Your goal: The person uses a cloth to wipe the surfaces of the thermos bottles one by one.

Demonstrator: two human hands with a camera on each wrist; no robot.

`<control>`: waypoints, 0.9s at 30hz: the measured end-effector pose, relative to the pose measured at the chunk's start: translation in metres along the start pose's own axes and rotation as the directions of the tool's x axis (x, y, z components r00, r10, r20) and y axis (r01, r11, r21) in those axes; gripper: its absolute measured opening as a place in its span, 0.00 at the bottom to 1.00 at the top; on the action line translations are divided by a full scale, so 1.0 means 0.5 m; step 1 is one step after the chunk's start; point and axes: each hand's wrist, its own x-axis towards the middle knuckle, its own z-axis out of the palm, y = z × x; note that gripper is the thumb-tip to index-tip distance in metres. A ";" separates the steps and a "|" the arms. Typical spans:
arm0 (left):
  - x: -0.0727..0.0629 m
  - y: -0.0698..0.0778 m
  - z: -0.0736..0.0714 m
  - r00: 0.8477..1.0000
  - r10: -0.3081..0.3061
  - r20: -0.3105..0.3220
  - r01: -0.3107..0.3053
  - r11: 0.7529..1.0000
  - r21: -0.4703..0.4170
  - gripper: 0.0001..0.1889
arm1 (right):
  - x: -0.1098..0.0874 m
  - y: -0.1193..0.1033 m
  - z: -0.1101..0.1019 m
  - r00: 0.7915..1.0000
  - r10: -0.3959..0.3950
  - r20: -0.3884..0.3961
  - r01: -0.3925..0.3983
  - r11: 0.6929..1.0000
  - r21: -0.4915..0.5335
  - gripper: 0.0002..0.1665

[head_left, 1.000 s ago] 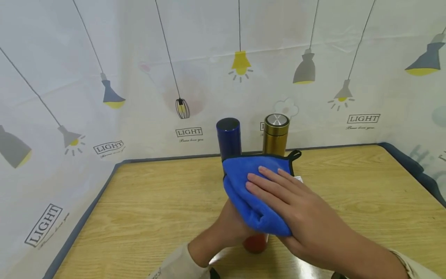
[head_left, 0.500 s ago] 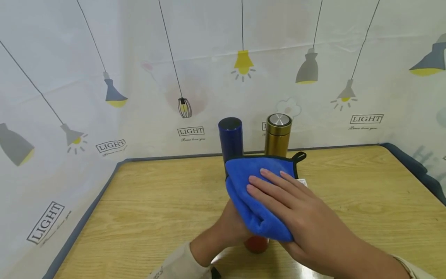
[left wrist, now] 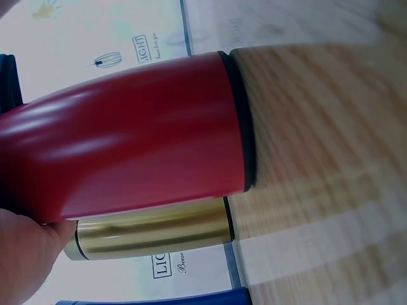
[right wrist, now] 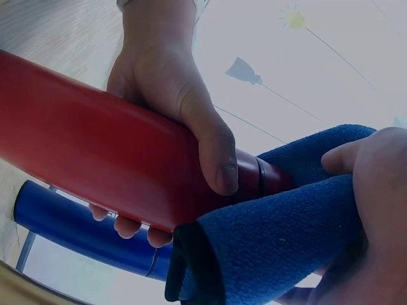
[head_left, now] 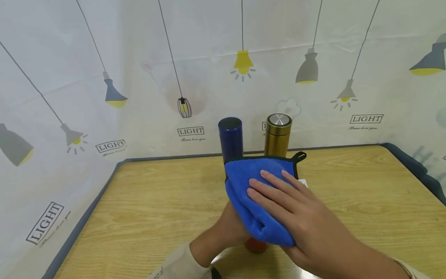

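Observation:
A red vacuum flask (left wrist: 146,140) stands above the wooden table, tilted in the right wrist view. My left hand (right wrist: 168,82) grips it round the upper body, thumb on the near side and fingertips showing below. A blue towel (head_left: 240,178) with black edging and a loop is draped over the flask's top, hiding most of the flask in the head view. My right hand (head_left: 306,217) holds the towel against the top, its fingers lying along the cloth and its thumb on the other side in the right wrist view.
A dark blue flask (head_left: 230,139) and a gold flask (head_left: 277,139) with a silver-topped lid stand upright at the back of the wooden table (head_left: 160,193). Behind them hangs a white backdrop (head_left: 209,89) printed with lamps.
The right hand has slid slightly down and to the right with the towel's lower part. The left hand and the two standing flasks stay in place; the head view shifted slightly earlier.

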 end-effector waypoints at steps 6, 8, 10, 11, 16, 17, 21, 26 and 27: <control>-0.001 -0.002 0.000 1.000 0.006 -0.015 -0.006 0.999 -0.032 0.41 | 0.001 -0.002 0.002 0.999 0.038 0.007 -0.038 0.999 -0.015 0.56; 0.000 -0.001 0.000 1.000 0.007 -0.020 -0.008 0.998 -0.055 0.41 | 0.000 -0.003 0.003 0.999 0.046 0.004 -0.046 0.999 -0.017 0.55; 0.001 0.001 0.001 1.000 0.007 -0.021 -0.009 0.998 -0.059 0.40 | -0.001 -0.002 0.003 0.999 0.051 0.004 -0.050 0.999 -0.019 0.55; 0.002 0.003 0.001 1.000 0.008 -0.020 -0.009 0.999 -0.039 0.40 | -0.001 -0.002 0.003 0.999 0.051 0.004 -0.051 0.999 -0.018 0.55; 0.003 0.010 0.002 1.000 0.003 -0.016 -0.002 0.999 0.044 0.39 | -0.003 -0.002 0.002 0.999 0.048 0.004 -0.048 0.999 -0.007 0.54; 0.004 0.010 0.002 1.000 0.004 -0.015 -0.004 0.998 0.057 0.39 | -0.003 -0.002 0.002 0.999 0.045 -0.003 -0.045 0.999 -0.003 0.54; 0.003 0.007 0.004 1.000 -0.003 -0.016 0.003 1.000 0.021 0.40 | -0.005 -0.003 0.001 0.999 0.029 -0.039 -0.028 0.999 0.019 0.54; -0.001 0.001 0.005 0.999 -0.010 -0.030 0.012 0.999 0.053 0.41 | 0.002 -0.006 0.006 0.998 0.014 -0.066 -0.011 0.999 0.043 0.54; -0.001 0.001 0.005 0.999 -0.013 -0.034 0.015 0.998 0.056 0.42 | 0.004 -0.006 0.007 0.997 0.013 -0.071 -0.010 0.999 0.044 0.54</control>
